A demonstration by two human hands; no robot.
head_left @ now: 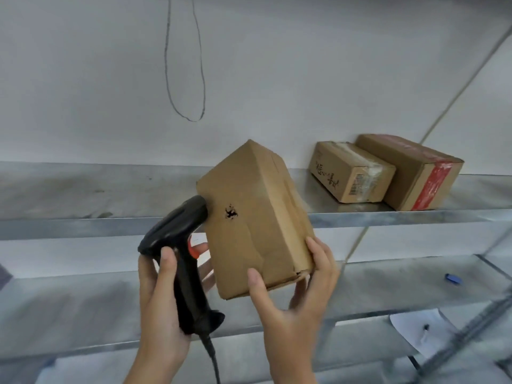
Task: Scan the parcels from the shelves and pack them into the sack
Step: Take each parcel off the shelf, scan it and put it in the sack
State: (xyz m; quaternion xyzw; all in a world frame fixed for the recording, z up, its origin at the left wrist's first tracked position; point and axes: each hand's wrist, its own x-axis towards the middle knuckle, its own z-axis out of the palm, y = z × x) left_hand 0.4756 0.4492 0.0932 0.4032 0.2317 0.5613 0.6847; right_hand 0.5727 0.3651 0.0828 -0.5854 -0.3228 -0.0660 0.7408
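Observation:
My right hand [297, 297] grips the lower end of a plain brown cardboard parcel [255, 217], held tilted in front of the metal shelves, thumb on the near face and fingers round the right edge. A small black mark shows on its face. My left hand [159, 295] holds a black handheld barcode scanner [181, 245] by its grip, with a finger at the orange trigger. The scanner's head sits right against the parcel's left edge. Its cable hangs down between my arms. The sack is out of view.
Two more cardboard parcels lie on the upper metal shelf [83, 195] at the right: a smaller one with a barcode [349, 173] and a bigger one with red tape [415, 170]. A lower shelf [401, 278] carries a small blue object [453, 279]. A paper sheet [421, 331] lies lower right.

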